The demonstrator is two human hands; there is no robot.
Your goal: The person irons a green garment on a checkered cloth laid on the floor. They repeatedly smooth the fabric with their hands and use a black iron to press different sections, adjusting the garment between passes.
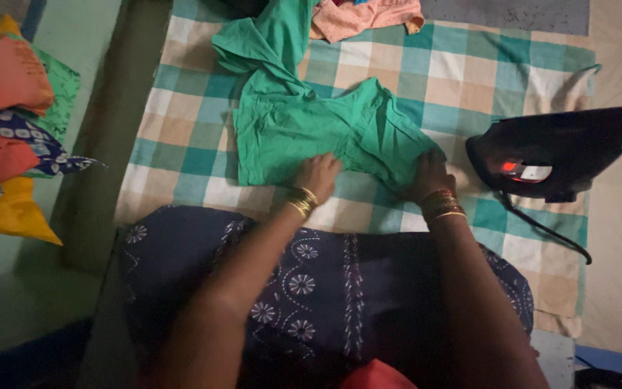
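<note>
Green cloth (304,126) is spread at the centre of a checked sheet (469,72) of teal, beige and white squares, with one bunched end trailing up toward 12 o'clock. The left hand (317,175) is laid on the cloth's lower edge, fingers (325,164) flat and close together, pressing down rather than gripping. The right hand (430,175) is set at the cloth's lower right corner, at about 3 o'clock from the left hand; its fingers are partly tucked into the folds, so whether fabric is pinched cannot be told. Gold bangles (442,205) are worn on the right wrist, and more are seen on the left.

At 3 o'clock from the hands a black iron (556,155) is rested on the sheet, near the right hand but apart from it, with a small red light showing on its side. Its cord (541,227) is trailed toward 5 o'clock. A pink garment (365,16) is lying at 12 o'clock, touching the green cloth's upper end. At 9 o'clock, well apart, a pile of orange, yellow, green and blue clothes (8,122) is heaped. A dark blue printed garment (311,281) is seen across the lap at 6 o'clock.
</note>
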